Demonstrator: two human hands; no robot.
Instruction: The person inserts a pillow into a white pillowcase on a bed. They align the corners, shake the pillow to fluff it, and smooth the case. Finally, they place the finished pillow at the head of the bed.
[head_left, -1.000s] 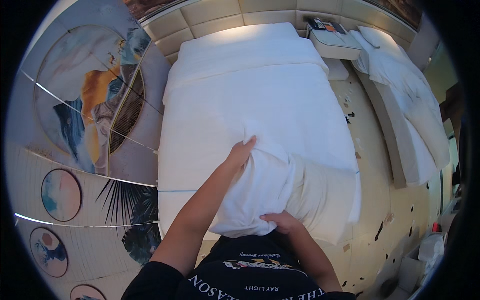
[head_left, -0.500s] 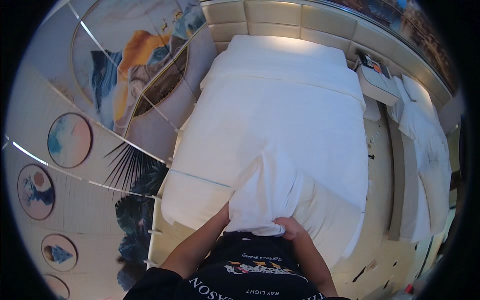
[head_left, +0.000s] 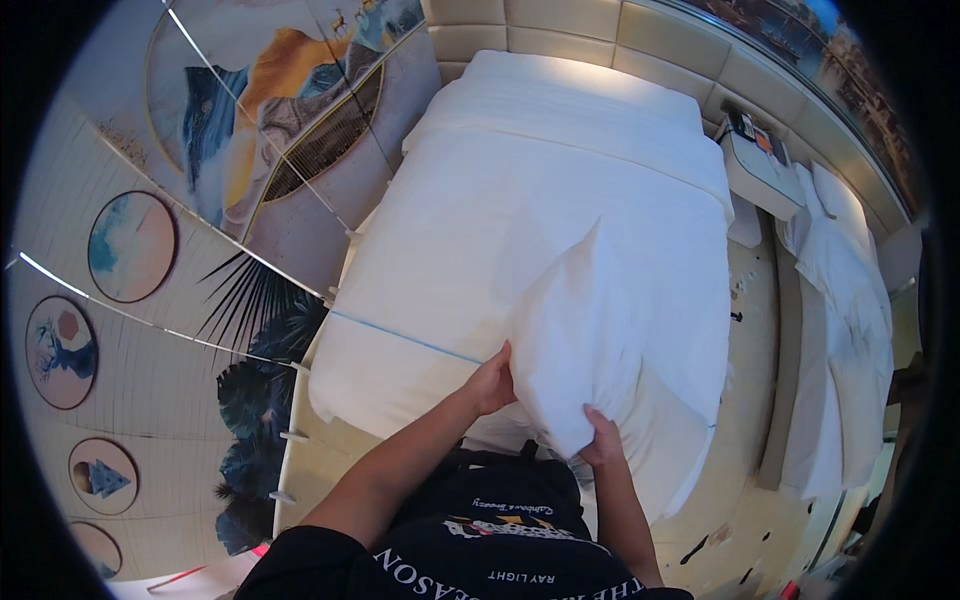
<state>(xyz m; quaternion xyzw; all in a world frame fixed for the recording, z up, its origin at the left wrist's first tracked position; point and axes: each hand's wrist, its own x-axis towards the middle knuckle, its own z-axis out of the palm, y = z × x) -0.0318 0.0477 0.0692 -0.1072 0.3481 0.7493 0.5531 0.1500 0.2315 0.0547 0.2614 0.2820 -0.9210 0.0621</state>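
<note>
A white pillow (head_left: 570, 335) stands tilted above the near part of a wide bed with white bedding (head_left: 540, 200), one corner pointing up and away. My left hand (head_left: 490, 382) grips its left side; some of those fingers are hidden behind the pillow. Lower down, my right hand (head_left: 602, 438) pinches the near right edge, thumb toward the front. A thin blue line (head_left: 405, 337) runs across the bedding left of the pillow. Loose white cloth lies in folds right of the pillow and hangs over the bed's near right side.
Close along the bed's left runs a wall with round pictures (head_left: 132, 247) and a plant print. Right of the bed stand a white nightstand (head_left: 765, 175) with small items on it and a second bed with rumpled white bedding (head_left: 835, 300). Dark marks spot the floor.
The pillow has come up away from my body and tilts to the right, its shape now plain. Both hands have moved outward with it, the left one forward and to the right.
</note>
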